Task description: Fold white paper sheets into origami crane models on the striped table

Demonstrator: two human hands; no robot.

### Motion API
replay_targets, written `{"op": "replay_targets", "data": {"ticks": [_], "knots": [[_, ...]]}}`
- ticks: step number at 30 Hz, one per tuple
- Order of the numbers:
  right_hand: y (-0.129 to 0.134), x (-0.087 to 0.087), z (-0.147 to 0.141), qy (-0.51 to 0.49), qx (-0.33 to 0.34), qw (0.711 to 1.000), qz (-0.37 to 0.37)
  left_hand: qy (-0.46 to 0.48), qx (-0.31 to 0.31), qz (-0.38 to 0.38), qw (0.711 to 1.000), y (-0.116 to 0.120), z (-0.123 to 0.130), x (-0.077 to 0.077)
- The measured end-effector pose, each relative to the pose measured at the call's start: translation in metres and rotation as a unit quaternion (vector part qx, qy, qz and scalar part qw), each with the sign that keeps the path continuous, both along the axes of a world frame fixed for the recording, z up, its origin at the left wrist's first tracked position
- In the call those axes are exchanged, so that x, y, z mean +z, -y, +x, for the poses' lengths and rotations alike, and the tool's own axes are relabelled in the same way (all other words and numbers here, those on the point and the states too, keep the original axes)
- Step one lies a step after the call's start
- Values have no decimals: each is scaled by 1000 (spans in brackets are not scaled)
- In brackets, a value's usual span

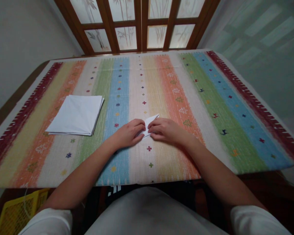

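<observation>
A small folded piece of white paper (pixel 151 119) lies on the table in front of me, between my two hands. One pointed corner of it sticks out toward the upper right. My left hand (pixel 132 132) has its bent fingers closed on the paper's left side. From the other side, my right hand (pixel 165 130) pinches the paper with curled fingers. The fingertips of both hands nearly meet and cover much of the folds. Left of my hands rests a stack of square white paper sheets (pixel 75 114), its edges slightly uneven.
A striped, multicoloured cloth (pixel 215 107) with small stitched figures covers the table. Beyond the far edge stand wooden-framed glass doors (pixel 142 26). A yellow plastic basket (pixel 17 212) is below the table at the lower left. Walls flank both sides.
</observation>
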State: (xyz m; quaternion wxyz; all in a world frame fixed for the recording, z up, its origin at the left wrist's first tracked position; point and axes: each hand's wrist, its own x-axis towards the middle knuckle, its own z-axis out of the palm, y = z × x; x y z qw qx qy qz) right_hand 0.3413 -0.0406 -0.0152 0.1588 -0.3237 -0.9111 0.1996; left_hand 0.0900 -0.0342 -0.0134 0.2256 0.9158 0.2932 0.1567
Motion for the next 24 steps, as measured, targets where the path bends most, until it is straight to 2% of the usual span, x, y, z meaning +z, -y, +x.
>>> {"op": "replay_targets", "data": {"ticks": [4, 8, 13, 18, 24], "knots": [[0, 0, -3, 0, -10, 1000, 18, -40, 15, 24, 999, 6, 5, 4], [-3, -2, 3, -38, -16, 999, -32, -22, 44, 0, 999, 12, 7, 0], [-10, -4, 12, -53, 7, 994, -93, -19, 58, -6, 998, 13, 7, -5], [-13, -7, 15, -83, 12, 989, -118, -33, 53, -4, 998, 14, 7, -5], [-12, -7, 15, -96, -15, 986, -137, -27, 64, -6, 998, 14, 9, -5]]}}
